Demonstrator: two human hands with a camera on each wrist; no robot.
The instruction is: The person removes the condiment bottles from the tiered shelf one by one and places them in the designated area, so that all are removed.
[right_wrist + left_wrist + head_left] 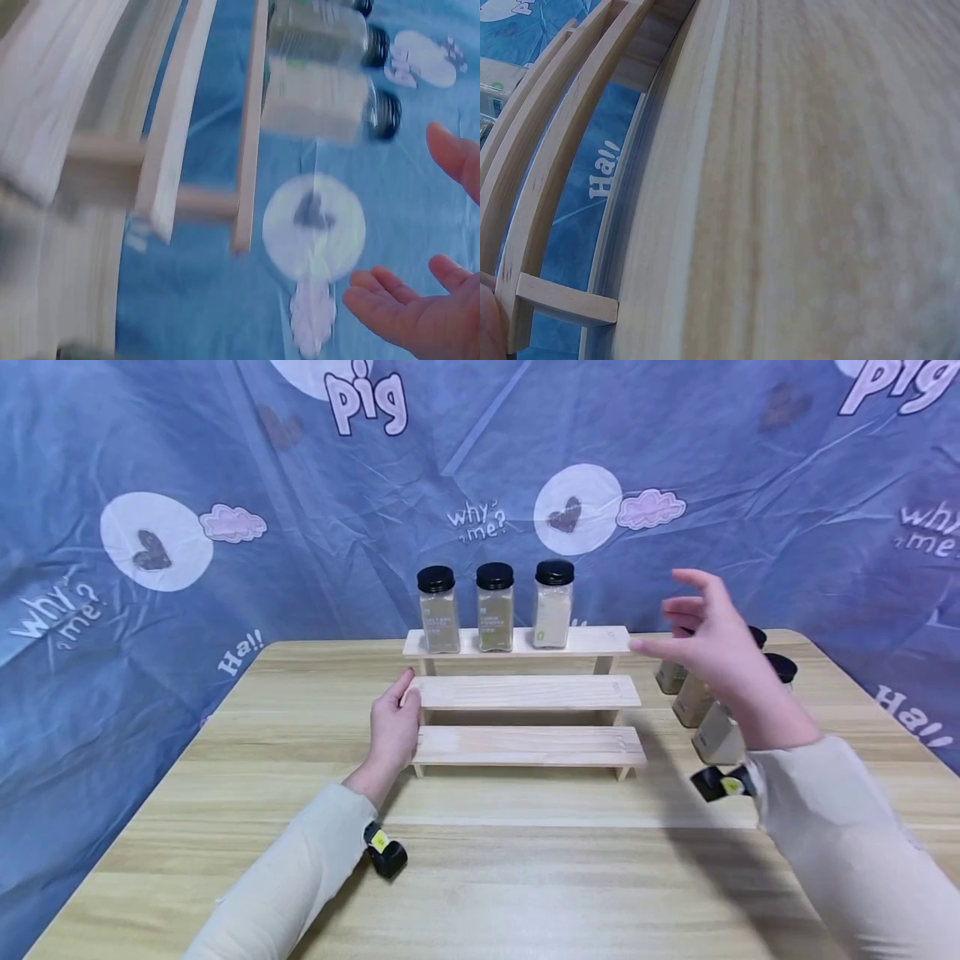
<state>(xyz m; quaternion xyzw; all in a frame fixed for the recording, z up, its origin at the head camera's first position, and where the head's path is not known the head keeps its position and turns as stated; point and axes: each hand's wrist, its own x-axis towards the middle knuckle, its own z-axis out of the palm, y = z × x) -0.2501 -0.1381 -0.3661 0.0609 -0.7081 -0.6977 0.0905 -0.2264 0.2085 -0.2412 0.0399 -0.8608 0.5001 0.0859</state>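
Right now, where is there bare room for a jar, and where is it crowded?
Bare: the middle shelf right of the left hand, the bottom shelf, the top shelf right of its three jars, and the table in front of the shelves. Crowded: right of them, where more jars cluster.

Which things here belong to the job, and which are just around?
Likely the job:
- wooden rack
- three jars on its top shelf
- jars beside the rack
- left hand gripping the rack
- empty right hand

Just around:
- table
- printed cloth
- wrist cameras
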